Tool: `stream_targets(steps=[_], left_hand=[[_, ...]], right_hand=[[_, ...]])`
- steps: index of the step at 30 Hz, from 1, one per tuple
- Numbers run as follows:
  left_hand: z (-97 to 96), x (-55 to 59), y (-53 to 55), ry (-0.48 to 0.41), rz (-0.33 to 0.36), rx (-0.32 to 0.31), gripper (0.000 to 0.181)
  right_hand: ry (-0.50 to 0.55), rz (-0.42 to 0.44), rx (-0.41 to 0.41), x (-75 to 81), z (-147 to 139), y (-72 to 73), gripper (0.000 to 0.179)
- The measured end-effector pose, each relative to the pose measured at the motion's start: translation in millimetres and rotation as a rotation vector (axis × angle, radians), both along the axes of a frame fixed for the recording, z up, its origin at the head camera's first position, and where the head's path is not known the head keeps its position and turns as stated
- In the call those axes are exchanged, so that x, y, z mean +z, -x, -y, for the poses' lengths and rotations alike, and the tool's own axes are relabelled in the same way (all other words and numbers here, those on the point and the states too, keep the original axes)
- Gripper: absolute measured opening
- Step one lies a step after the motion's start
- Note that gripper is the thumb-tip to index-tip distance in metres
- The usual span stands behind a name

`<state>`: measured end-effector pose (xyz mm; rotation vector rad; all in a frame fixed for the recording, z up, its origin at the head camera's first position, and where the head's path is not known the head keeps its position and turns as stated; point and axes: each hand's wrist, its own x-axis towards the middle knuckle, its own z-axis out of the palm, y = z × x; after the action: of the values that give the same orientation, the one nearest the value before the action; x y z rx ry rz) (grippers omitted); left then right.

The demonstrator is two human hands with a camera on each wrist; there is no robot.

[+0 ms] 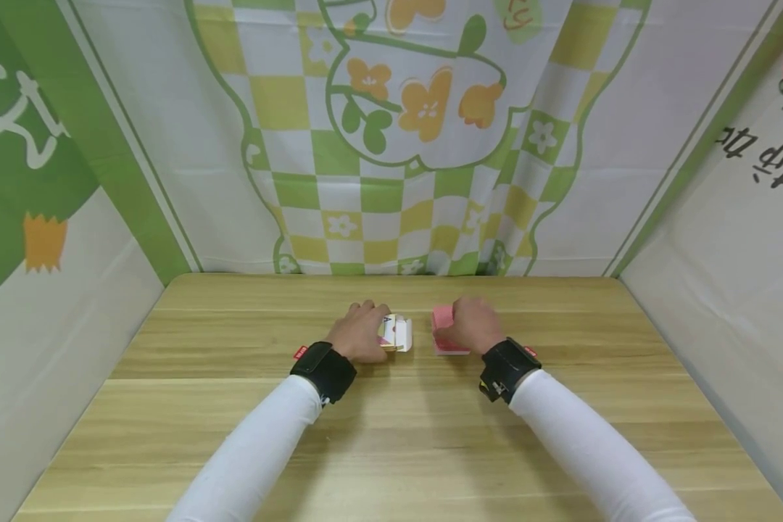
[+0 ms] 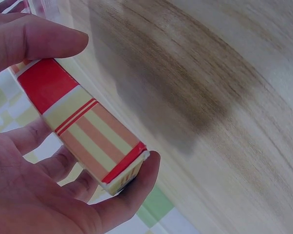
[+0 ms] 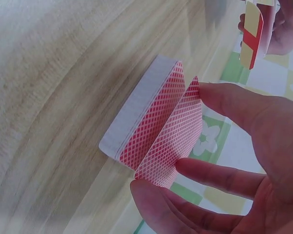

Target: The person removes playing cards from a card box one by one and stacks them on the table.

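Note:
In my left hand (image 1: pixel 360 333) is a playing card box (image 2: pixel 88 122) with red and striped sides. The thumb and fingers grip it at opposite ends. Its white flap (image 1: pixel 404 335) stands open on the side toward the deck. My right hand (image 1: pixel 475 324) pinches a red-patterned playing card (image 3: pixel 172 134) by its edges. That card is tilted up over the deck of cards (image 3: pixel 141 107), which lies face down on the table with its white side edges showing. In the head view the right hand covers much of the deck.
The wooden table (image 1: pixel 404 449) stretches around both hands. A patterned curtain (image 1: pixel 391 196) hangs at its back edge. Printed cloth walls (image 1: pixel 104 290) stand along both sides. Each wrist wears a black band (image 1: pixel 323 372).

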<state>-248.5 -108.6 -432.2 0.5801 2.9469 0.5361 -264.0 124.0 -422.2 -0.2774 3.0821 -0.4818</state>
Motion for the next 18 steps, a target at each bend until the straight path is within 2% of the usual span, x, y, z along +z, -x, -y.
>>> stream_targets(steps=[10, 18], left_hand=[[0.3, -0.1, 0.1, 0.001, -0.003, -0.005, 0.07], [1.4, 0.7, -2.0, -0.005, 0.005, -0.004, 0.072]], right_hand=[[-0.017, 0.017, -0.051, -0.5, 6.7, -0.8, 0.044], [-0.024, 0.026, -0.054, -4.4, 8.3, -1.5, 0.051]])
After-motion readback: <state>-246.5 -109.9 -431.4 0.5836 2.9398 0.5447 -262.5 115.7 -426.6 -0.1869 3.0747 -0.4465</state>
